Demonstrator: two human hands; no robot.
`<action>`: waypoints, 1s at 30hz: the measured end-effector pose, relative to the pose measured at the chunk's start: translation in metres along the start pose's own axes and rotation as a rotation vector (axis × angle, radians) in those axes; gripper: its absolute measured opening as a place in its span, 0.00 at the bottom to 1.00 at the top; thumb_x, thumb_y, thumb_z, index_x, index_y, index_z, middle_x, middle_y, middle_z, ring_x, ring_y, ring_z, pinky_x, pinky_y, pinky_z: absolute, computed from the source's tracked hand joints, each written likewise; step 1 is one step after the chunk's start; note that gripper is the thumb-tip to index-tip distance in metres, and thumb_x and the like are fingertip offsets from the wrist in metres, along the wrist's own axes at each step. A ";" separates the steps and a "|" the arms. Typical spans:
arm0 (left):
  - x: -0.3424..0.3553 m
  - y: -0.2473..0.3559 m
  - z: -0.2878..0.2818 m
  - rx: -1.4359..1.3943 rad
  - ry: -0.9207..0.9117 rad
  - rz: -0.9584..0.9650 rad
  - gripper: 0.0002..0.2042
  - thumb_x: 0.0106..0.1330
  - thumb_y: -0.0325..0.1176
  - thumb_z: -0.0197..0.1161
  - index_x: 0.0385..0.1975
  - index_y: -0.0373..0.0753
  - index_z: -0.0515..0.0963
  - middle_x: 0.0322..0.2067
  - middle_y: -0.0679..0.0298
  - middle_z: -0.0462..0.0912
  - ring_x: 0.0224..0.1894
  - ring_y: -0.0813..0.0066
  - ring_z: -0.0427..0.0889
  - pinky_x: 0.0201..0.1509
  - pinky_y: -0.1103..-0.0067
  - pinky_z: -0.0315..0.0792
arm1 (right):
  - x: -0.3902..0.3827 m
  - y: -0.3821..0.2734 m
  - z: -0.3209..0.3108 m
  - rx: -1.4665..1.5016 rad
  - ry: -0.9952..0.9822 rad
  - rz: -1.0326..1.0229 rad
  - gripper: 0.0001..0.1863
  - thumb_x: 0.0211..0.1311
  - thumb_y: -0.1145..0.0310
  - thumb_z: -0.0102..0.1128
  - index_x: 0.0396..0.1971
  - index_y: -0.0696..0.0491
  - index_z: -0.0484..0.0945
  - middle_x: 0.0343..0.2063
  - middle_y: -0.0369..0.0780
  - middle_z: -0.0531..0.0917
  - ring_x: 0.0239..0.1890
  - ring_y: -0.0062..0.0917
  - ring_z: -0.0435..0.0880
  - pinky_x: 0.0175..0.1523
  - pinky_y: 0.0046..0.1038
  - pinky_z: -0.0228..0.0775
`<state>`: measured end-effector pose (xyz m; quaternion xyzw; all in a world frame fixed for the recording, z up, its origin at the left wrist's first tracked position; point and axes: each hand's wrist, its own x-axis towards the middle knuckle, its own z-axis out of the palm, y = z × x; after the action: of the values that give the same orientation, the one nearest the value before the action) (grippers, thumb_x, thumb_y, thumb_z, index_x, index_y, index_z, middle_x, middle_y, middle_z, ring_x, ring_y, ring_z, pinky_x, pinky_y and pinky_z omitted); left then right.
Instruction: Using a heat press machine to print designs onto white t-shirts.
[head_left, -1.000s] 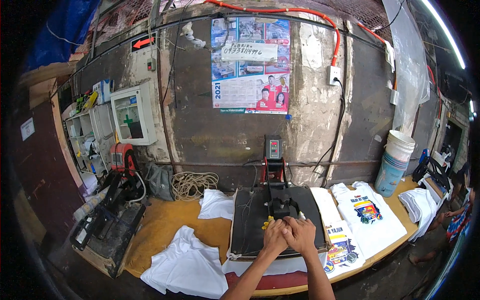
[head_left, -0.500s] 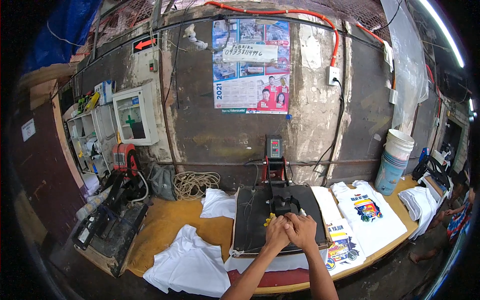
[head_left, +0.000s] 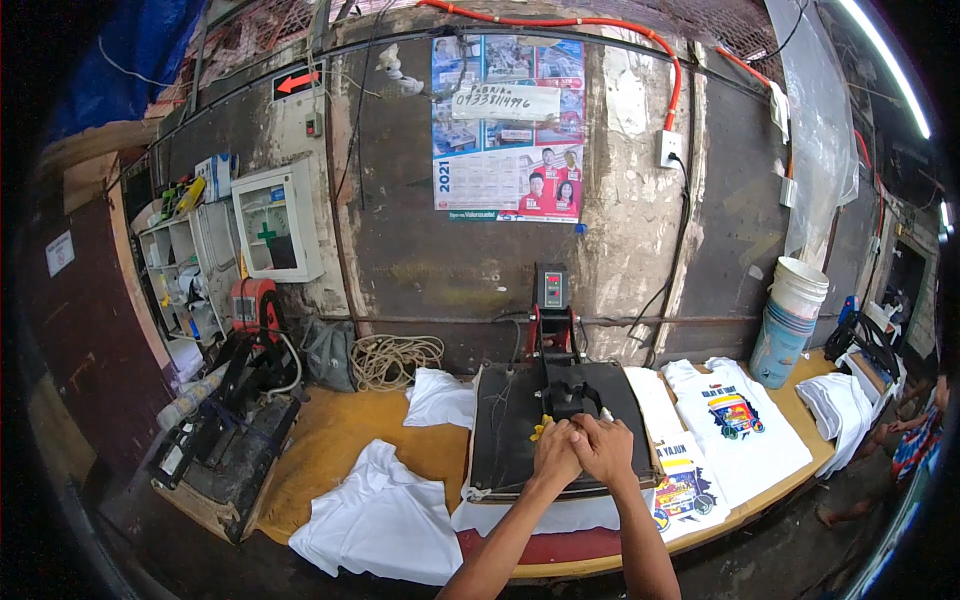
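My left hand [head_left: 556,453] and my right hand [head_left: 606,447] are pressed together on the front handle of a black heat press [head_left: 505,430]. Both are closed, and their fingers overlap at the middle, hiding most of the grip. The press's flat top plate is lowered over white cloth [head_left: 585,514], which sticks out along its front edge. A piece of yellow material [head_left: 540,428] shows beside my left hand. Behind the plate rises the control box [head_left: 551,287] with a lit red display.
White shirts [head_left: 385,515] lie left of the press, and printed shirts [head_left: 760,450] to its right. A second heat press [head_left: 215,460] stands far left, near coiled rope [head_left: 395,362]. Stacked buckets [head_left: 785,325] stand at the back right. Another person's arm [head_left: 915,415] shows at the right edge.
The view has shifted slightly. My hands stay closed on the handle, and the press plate stays down.
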<state>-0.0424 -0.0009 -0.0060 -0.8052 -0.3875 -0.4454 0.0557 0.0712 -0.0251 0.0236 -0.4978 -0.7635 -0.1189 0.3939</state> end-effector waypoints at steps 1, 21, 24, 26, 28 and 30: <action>0.000 0.000 0.000 0.007 -0.022 -0.007 0.07 0.57 0.34 0.57 0.24 0.38 0.75 0.27 0.60 0.79 0.34 0.62 0.76 0.42 0.68 0.66 | -0.001 0.000 0.000 -0.008 -0.004 -0.001 0.23 0.61 0.46 0.43 0.36 0.50 0.78 0.21 0.41 0.81 0.27 0.37 0.81 0.33 0.36 0.65; -0.004 -0.005 0.006 0.100 -0.001 0.069 0.05 0.53 0.34 0.59 0.23 0.41 0.76 0.23 0.63 0.77 0.32 0.66 0.74 0.40 0.70 0.65 | 0.001 0.007 0.000 0.024 -0.014 -0.042 0.25 0.56 0.44 0.49 0.37 0.50 0.78 0.20 0.42 0.81 0.25 0.34 0.82 0.34 0.35 0.69; -0.002 -0.002 0.004 0.079 0.011 0.065 0.05 0.52 0.34 0.60 0.23 0.41 0.76 0.23 0.63 0.77 0.31 0.66 0.74 0.40 0.70 0.65 | 0.000 0.009 -0.001 0.029 -0.029 -0.035 0.25 0.56 0.44 0.49 0.37 0.51 0.78 0.20 0.42 0.81 0.25 0.34 0.81 0.34 0.34 0.69; -0.002 -0.002 0.002 0.083 0.027 0.066 0.05 0.53 0.34 0.59 0.23 0.41 0.76 0.23 0.62 0.77 0.31 0.66 0.75 0.40 0.70 0.65 | 0.001 0.005 -0.002 0.027 -0.012 -0.055 0.25 0.55 0.44 0.49 0.37 0.50 0.78 0.19 0.42 0.81 0.24 0.34 0.81 0.33 0.34 0.69; 0.000 -0.001 0.001 0.083 0.046 0.071 0.05 0.53 0.34 0.59 0.22 0.41 0.76 0.23 0.62 0.78 0.31 0.66 0.75 0.40 0.70 0.66 | 0.000 0.008 -0.001 0.030 -0.009 -0.046 0.24 0.56 0.44 0.49 0.37 0.51 0.78 0.19 0.42 0.81 0.24 0.34 0.81 0.33 0.35 0.69; 0.000 0.000 0.000 0.086 -0.002 0.054 0.05 0.53 0.34 0.59 0.22 0.40 0.75 0.24 0.61 0.79 0.31 0.65 0.76 0.39 0.69 0.66 | -0.001 0.009 0.001 0.032 -0.007 -0.037 0.24 0.56 0.44 0.49 0.37 0.51 0.78 0.19 0.42 0.81 0.24 0.34 0.81 0.33 0.35 0.69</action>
<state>-0.0421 -0.0013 -0.0060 -0.8125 -0.3845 -0.4260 0.1021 0.0786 -0.0210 0.0203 -0.4776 -0.7757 -0.1123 0.3970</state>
